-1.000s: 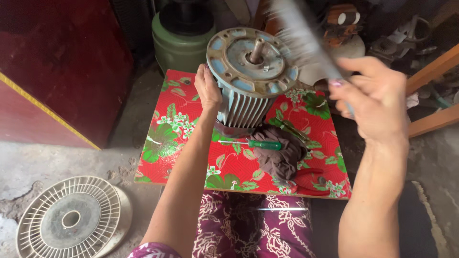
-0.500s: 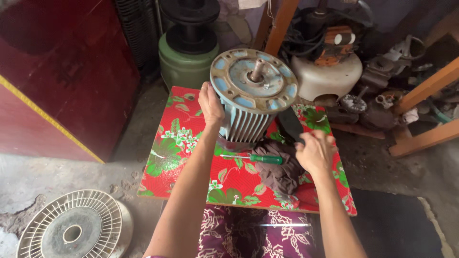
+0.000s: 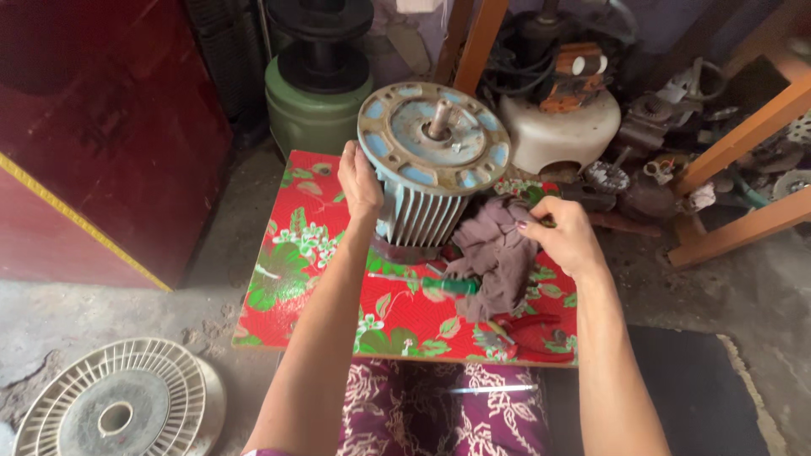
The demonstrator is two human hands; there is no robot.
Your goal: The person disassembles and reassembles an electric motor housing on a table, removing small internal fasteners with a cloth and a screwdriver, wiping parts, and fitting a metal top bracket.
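Two hands are at work on one electric motor (image 3: 427, 181), which stands on end on a small table (image 3: 279, 279) covered with a red floral cloth. The motor's round blue-grey end plate faces up, with the bare shaft (image 3: 439, 118) rising from its centre and the ribbed housing below it.

Your left hand (image 3: 361, 179) lies flat against the left side of the ribbed housing, fingers extended upward toward the rim of the end plate; it grips nothing and only braces the motor.

Your right hand (image 3: 564, 239) is closed in a pinch on the upper edge of a grey-brown rag (image 3: 498, 262), just beside the right side of the housing. The rag hangs down from your fingers onto the table and touches the motor's lower right side.

One green-handled screwdriver (image 3: 443, 285) lies on the table in front of the motor, partly under the rag. Red-handled pliers (image 3: 519, 331) lie near the table's front right edge.

On the floor to your left lies a pale round fan cover (image 3: 114, 405). Behind the table stand a green cylindrical unit (image 3: 317, 105) and a heap of machine parts (image 3: 591, 110).
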